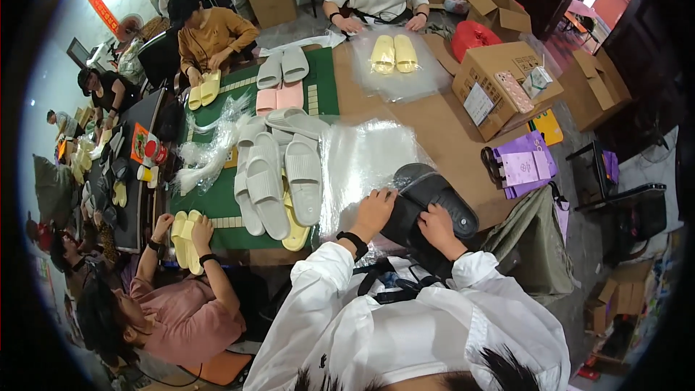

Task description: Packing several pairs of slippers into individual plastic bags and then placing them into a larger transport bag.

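Note:
A pair of black slide slippers lies at the near edge of the table in front of me. My left hand grips the left side of the pair, beside the strap. Fingers bent, my right hand holds the near strap area of the right slipper. Under and beyond the slippers spreads a stack of clear plastic bags. Left of the bags is a pile of grey slippers, with a yellow slipper partly beneath it.
A cardboard box and purple bags stand to the right. Across the table, a person has yellow slippers on plastic. Co-workers at the left handle yellow slippers. Loose clear plastic covers part of the green mat.

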`<state>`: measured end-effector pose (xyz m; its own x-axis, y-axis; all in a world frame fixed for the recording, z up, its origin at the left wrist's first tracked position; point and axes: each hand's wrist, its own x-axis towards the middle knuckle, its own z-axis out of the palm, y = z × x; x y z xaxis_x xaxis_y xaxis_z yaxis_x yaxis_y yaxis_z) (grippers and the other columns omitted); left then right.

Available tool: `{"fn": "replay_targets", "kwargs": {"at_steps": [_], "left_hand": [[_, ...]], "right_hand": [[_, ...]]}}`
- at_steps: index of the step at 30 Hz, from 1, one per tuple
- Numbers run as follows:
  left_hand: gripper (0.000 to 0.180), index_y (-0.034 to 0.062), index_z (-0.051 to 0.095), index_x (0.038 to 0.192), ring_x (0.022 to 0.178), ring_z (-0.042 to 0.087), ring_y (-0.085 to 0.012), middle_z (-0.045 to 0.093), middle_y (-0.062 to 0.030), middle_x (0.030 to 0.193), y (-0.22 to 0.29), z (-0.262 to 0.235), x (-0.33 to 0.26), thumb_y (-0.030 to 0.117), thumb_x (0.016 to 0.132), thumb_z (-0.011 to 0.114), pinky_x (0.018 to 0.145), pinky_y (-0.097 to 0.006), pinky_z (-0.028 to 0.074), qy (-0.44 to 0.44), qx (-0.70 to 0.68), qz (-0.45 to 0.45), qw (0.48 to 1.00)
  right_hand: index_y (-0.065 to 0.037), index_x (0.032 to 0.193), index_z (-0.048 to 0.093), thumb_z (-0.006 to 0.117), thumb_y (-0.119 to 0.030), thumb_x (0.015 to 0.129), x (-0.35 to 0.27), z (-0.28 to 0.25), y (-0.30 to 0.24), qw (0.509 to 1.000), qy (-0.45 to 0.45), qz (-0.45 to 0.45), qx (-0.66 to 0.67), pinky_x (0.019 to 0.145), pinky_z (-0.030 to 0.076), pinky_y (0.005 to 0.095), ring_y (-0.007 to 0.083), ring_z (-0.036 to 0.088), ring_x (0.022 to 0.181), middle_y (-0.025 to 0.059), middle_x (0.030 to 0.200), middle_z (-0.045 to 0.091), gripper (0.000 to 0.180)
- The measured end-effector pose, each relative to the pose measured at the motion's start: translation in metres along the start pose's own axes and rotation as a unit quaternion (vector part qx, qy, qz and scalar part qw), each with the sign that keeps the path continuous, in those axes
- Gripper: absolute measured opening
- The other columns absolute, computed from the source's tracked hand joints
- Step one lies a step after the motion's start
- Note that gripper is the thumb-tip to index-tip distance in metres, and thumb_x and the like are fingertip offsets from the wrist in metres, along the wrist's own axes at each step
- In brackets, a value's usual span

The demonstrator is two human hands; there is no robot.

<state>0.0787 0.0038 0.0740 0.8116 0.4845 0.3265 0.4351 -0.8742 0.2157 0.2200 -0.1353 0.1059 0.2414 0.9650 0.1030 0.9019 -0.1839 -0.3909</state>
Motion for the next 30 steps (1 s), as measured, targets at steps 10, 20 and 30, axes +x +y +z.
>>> {"fn": "replay_targets", "kwargs": {"at_steps": [10, 20, 30], "left_hand": [[0.039, 0.0098, 0.056, 0.112, 0.083, 0.054, -0.0223, 0.055, -0.0080, 0.104, 0.027, -0.022, 0.004, 0.015, 0.073, 0.053, 0.063, -0.033, 0.049, 0.050, -0.024, 0.117, 0.992], [0.037, 0.0107, 0.059, 0.107, 0.092, 0.053, -0.0224, 0.056, -0.0059, 0.106, 0.066, -0.056, 0.015, 0.015, 0.070, 0.054, 0.078, -0.032, 0.044, 0.084, -0.088, 0.207, 0.971], [0.034, 0.0084, 0.060, 0.103, 0.081, 0.060, -0.0249, 0.062, -0.0092, 0.092, 0.082, -0.060, 0.040, 0.009, 0.070, 0.056, 0.070, -0.035, 0.050, 0.078, -0.208, 0.067, 0.973]], "right_hand": [[-0.004, 0.074, 0.062, 0.060, -0.016, 0.074, 0.012, 0.022, -0.006, 0.994, 0.105, -0.004, 0.004, 0.068, 0.041, 0.0412, 0.0316, 0.052, 0.079, 0.0140, 0.076, 0.054, 0.012], [-0.006, 0.082, 0.059, 0.060, -0.016, 0.070, 0.049, 0.025, 0.009, 0.979, 0.158, -0.065, -0.110, 0.068, 0.040, 0.0409, 0.0298, 0.049, 0.083, 0.0121, 0.080, 0.053, 0.015], [-0.018, 0.117, 0.055, 0.063, -0.017, 0.071, 0.082, 0.002, 0.024, 0.972, 0.058, -0.094, 0.206, 0.097, 0.033, 0.0417, 0.0352, 0.037, 0.120, 0.0201, 0.130, 0.040, 0.046]]}}
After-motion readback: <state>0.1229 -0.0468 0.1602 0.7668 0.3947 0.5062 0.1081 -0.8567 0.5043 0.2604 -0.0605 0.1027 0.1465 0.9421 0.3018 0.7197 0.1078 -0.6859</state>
